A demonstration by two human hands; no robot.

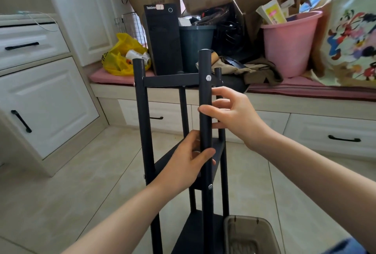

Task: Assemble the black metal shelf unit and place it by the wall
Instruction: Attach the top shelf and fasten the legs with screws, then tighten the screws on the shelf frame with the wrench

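I am holding the black metal shelf unit [171, 81] upright on the floor [81, 182] at my 12 o'clock, my left hand [187, 162] wrapping its near post [204, 66] and my right hand [232, 113] gripping the same post just above, likely to steady it for carrying.

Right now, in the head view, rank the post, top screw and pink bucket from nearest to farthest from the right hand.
1. post: held by the right hand.
2. top screw: just above, on that post.
3. pink bucket: far back, to the right.
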